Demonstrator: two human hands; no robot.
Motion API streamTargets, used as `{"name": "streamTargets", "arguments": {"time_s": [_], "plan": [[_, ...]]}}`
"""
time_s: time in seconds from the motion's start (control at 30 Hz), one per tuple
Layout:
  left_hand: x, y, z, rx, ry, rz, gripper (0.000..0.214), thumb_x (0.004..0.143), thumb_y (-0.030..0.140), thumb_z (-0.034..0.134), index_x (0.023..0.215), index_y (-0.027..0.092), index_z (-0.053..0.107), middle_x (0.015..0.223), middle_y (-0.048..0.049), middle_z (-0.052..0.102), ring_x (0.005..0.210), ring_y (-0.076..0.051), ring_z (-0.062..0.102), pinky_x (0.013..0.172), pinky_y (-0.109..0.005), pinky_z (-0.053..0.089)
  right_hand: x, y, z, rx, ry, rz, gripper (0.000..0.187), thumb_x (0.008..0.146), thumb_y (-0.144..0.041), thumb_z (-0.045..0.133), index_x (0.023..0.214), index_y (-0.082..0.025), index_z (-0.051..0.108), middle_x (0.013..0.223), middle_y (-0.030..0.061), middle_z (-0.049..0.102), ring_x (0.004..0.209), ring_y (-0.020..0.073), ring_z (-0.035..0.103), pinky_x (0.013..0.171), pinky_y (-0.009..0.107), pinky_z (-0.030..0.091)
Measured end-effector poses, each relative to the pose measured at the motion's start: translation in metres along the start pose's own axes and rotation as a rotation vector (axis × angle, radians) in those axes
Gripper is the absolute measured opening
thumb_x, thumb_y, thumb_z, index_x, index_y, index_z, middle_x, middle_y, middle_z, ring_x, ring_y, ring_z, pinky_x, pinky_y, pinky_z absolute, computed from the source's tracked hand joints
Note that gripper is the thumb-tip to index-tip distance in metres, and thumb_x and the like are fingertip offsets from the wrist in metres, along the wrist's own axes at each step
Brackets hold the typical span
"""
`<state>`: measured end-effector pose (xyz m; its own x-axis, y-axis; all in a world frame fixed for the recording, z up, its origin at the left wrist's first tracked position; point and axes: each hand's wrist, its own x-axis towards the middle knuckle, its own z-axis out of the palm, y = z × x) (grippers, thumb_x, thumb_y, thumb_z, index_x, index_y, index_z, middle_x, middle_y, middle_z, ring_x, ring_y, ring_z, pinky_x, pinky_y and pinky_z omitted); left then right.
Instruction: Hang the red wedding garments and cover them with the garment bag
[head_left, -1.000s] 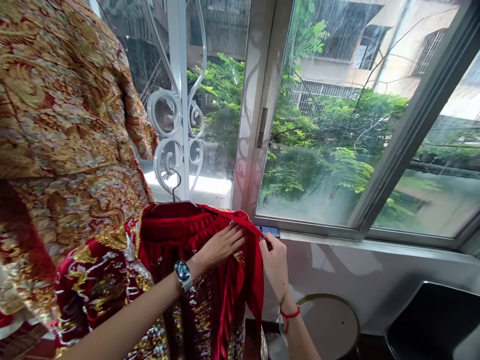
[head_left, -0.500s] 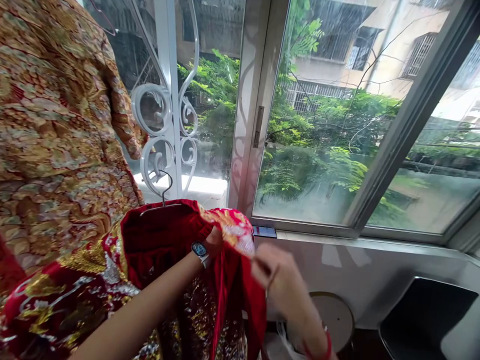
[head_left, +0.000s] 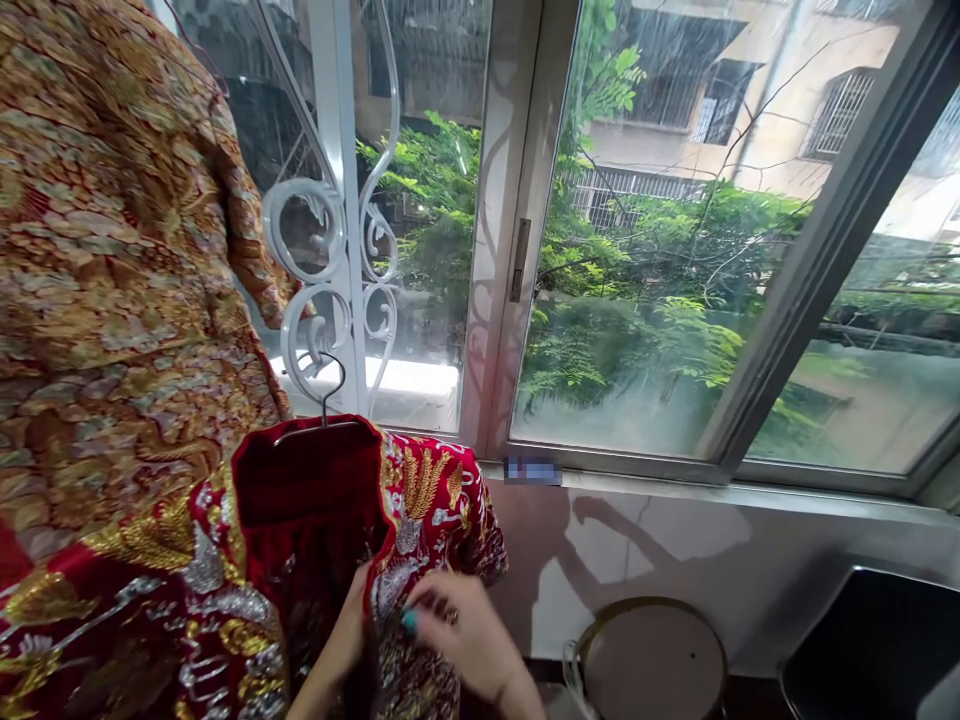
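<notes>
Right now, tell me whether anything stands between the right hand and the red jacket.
Nothing visible does: the right hand is at the embroidered front of the red jacket. The left hand is at the opening's edge, not in between.

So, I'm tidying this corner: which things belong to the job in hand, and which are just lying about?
In the job:
red embroidered jacket (left hand tucked behind its front edge, right hand close in front)
its hanger

Just about:
gold patterned garment
blurred item on the windowsill
round-topped table
black chair
</notes>
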<state>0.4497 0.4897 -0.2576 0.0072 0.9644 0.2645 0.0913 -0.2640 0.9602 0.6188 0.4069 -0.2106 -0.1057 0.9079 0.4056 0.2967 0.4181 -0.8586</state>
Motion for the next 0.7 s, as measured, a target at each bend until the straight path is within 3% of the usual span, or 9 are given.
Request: {"name": "streamTargets", "arguments": {"time_s": [0.07,0.1,0.13,0.2,0.27,0.37,0.47,0.57,0.7], "plan": [[-0.012,-0.008,-0.007,-0.079,-0.007,-0.099,0.076,0.050,0.089,0.055,0.079,0.021,0.072,0.094,-0.0112,0.076,0.093,-0.035,0.068,0.078,-0.045,0.059,0.019,0.017,-0.028,0.025,0.299,0.035,0.019,0.089,-0.027,0.054,0.105,-0.023,0.065,0.100,0.0046,0.068,0.091,0.0192,0.063,0.079,0.028,0.049],[-0.017,-0.008,-0.007,-0.094,-0.026,-0.130,0.073,0.050,0.085,0.061,0.083,0.021,0.073,0.099,-0.0114,0.077,0.097,-0.035,0.068,0.081,-0.044,0.059,0.032,0.025,-0.041,0.019,0.407,0.032,0.029,0.090,-0.030,0.055,0.118,-0.023,0.061,0.113,0.0072,0.066,0.102,0.0212,0.061,0.088,0.032,0.048],[-0.020,-0.006,-0.006,-0.090,-0.054,-0.137,0.069,0.053,0.077,0.066,0.090,0.020,0.073,0.103,-0.0117,0.076,0.101,-0.035,0.068,0.085,-0.043,0.058,0.047,0.033,-0.053,0.003,0.432,0.027,0.041,0.089,-0.034,0.057,0.129,-0.024,0.055,0.128,0.0088,0.061,0.115,0.0235,0.057,0.097,0.036,0.045],[-0.021,0.003,-0.002,-0.024,-0.090,-0.084,0.064,0.062,0.066,0.067,0.101,0.016,0.072,0.107,-0.0128,0.075,0.105,-0.034,0.067,0.093,-0.044,0.054,0.077,0.045,-0.066,-0.005,0.351,-0.017,0.049,0.087,-0.039,0.060,0.134,-0.026,0.053,0.140,0.0084,0.053,0.129,0.0253,0.048,0.107,0.040,0.039],[-0.014,0.009,-0.001,0.073,-0.054,-0.072,0.062,0.066,0.064,0.061,0.098,0.012,0.071,0.100,-0.0150,0.076,0.103,-0.036,0.068,0.096,-0.046,0.051,0.103,0.054,-0.065,0.004,0.294,-0.080,0.042,0.086,-0.038,0.060,0.127,-0.026,0.058,0.135,0.0079,0.058,0.126,0.0246,0.051,0.108,0.040,0.039],[-0.003,0.007,-0.011,0.249,0.021,-0.195,0.064,0.062,0.067,0.055,0.087,0.010,0.070,0.090,-0.0187,0.076,0.097,-0.041,0.069,0.095,-0.051,0.050,0.125,0.063,-0.050,-0.019,0.388,-0.140,0.023,0.084,-0.034,0.060,0.102,-0.022,0.065,0.108,0.0074,0.067,0.103,0.0229,0.061,0.095,0.038,0.047],[0.002,0.002,-0.023,0.335,0.054,-0.200,0.068,0.064,0.065,0.052,0.099,0.009,0.069,0.101,-0.0202,0.075,0.104,-0.040,0.067,0.097,-0.048,0.048,0.133,0.068,-0.044,-0.050,0.455,-0.147,0.011,0.082,-0.032,0.058,0.083,-0.021,0.060,0.087,0.0037,0.065,0.085,0.0204,0.061,0.080,0.034,0.050],[0.002,0.011,-0.028,0.342,0.061,-0.134,0.068,0.069,0.062,0.047,0.105,0.008,0.068,0.107,-0.0209,0.074,0.104,-0.038,0.067,0.094,-0.046,0.050,0.141,0.056,-0.066,-0.075,0.451,-0.168,0.012,0.080,-0.032,0.058,0.073,-0.022,0.057,0.077,0.0016,0.062,0.079,0.0199,0.058,0.079,0.034,0.048],[-0.001,0.025,-0.026,0.268,0.051,0.014,0.057,0.074,0.058,0.051,0.099,0.011,0.072,0.098,-0.0143,0.077,0.098,-0.034,0.068,0.090,-0.040,0.052,0.159,0.013,-0.112,-0.093,0.479,-0.255,0.016,0.083,-0.035,0.058,0.075,-0.021,0.058,0.083,0.0031,0.063,0.086,0.0202,0.058,0.086,0.035,0.045]]}}
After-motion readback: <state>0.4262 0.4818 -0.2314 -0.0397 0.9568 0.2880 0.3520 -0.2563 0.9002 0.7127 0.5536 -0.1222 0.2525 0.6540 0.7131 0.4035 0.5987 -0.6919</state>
